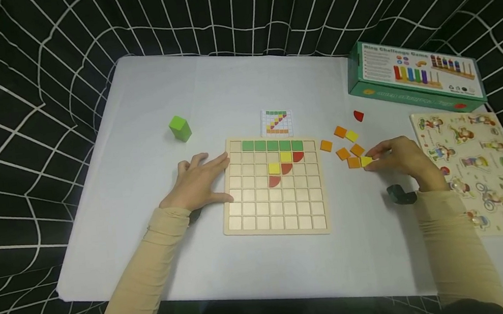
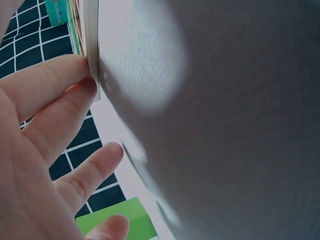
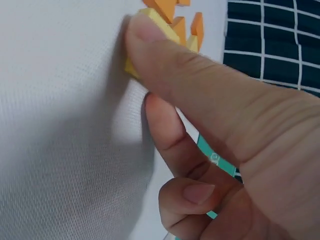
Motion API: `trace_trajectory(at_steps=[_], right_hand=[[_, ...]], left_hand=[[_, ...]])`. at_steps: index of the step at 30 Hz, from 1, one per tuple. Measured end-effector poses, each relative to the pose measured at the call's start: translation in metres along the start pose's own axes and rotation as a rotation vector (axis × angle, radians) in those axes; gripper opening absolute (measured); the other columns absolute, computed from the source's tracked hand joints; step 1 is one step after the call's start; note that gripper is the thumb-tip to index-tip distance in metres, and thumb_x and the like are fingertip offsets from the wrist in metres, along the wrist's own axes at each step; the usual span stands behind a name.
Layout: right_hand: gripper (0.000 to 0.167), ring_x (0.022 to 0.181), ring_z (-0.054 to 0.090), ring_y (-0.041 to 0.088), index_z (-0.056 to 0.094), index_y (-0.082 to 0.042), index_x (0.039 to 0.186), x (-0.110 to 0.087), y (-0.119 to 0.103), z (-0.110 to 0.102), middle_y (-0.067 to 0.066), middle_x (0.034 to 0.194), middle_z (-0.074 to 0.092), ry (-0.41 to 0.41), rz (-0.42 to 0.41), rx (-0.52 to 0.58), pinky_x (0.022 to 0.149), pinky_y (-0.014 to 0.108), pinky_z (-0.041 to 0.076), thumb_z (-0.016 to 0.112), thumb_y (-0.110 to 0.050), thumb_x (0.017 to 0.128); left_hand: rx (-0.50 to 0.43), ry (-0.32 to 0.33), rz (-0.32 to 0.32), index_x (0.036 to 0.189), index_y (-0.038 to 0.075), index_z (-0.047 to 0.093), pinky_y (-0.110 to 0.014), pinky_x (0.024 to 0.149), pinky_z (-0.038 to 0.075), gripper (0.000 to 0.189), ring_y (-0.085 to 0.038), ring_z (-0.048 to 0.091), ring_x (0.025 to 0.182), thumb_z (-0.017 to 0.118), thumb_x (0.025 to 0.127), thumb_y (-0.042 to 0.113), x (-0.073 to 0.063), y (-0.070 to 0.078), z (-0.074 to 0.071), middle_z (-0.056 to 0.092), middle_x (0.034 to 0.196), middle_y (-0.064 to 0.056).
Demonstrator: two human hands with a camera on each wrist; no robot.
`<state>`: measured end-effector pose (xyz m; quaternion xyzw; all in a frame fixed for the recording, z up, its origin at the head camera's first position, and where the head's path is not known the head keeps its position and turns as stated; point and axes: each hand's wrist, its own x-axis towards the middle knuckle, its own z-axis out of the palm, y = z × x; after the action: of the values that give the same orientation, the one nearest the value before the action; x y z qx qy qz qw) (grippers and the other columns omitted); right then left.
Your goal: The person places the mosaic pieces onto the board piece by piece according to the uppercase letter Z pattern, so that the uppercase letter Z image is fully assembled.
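Observation:
A wooden grid board lies mid-table with a row of green squares, two yellow squares and several red quarter-circle tiles set in its cells. My left hand rests against the board's left edge, its fingers extended and the thumb lower down. To the right of the board, my right hand pinches a yellow tile at the table surface; the thumb covers much of it. Loose orange squares, another yellow square and a red quarter-circle lie close by.
Above the board sits a small pattern card. A green block stands at the upper left. On the right are a green game box and a wooden picture puzzle. Black netting with white grid lines surrounds the white table.

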<state>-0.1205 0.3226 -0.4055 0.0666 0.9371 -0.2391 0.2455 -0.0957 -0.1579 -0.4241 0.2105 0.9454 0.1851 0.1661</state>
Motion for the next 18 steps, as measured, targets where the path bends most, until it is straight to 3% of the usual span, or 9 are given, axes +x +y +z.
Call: trace_trajectory(at_steps=[6,9,13,18], right_hand=[[0.052,0.098,0.051,0.024,0.073,-0.001,0.117,-0.004,0.001,-0.004,0.016,0.114,0.070,0.053,-0.009,0.024,0.075,0.030,0.042,0.080,-0.044,0.088],[0.053,0.098,0.049,0.021,0.073,-0.001,0.118,-0.004,-0.009,-0.002,0.007,0.109,0.073,0.086,-0.034,0.061,0.074,0.029,0.041,0.080,-0.044,0.088],[0.047,0.091,0.050,0.017,0.074,0.000,0.116,-0.002,-0.036,0.008,-0.005,0.094,0.074,0.096,-0.056,0.099,0.072,0.027,0.041,0.081,-0.039,0.089],[0.039,0.085,0.054,0.017,0.075,-0.003,0.112,0.000,-0.081,0.028,0.002,0.096,0.071,0.052,-0.068,0.132,0.068,0.026,0.045,0.081,-0.034,0.090]], left_hand=[[-0.001,0.000,0.003,0.159,0.017,0.042,-0.061,0.108,0.028,0.097,-0.042,0.029,0.154,0.083,0.079,0.053,0.001,-0.001,-0.001,0.034,0.170,0.001],[0.001,0.003,0.004,0.159,0.017,0.042,-0.061,0.108,0.028,0.097,-0.042,0.029,0.154,0.083,0.079,0.052,0.001,-0.001,-0.001,0.034,0.170,0.001],[-0.002,0.001,0.001,0.159,0.017,0.042,-0.061,0.108,0.028,0.097,-0.042,0.029,0.155,0.083,0.078,0.053,0.001,-0.001,-0.001,0.034,0.170,0.001],[-0.006,0.002,0.000,0.159,0.017,0.042,-0.062,0.108,0.028,0.097,-0.042,0.028,0.155,0.083,0.078,0.053,0.001,-0.002,0.001,0.033,0.170,0.001]])
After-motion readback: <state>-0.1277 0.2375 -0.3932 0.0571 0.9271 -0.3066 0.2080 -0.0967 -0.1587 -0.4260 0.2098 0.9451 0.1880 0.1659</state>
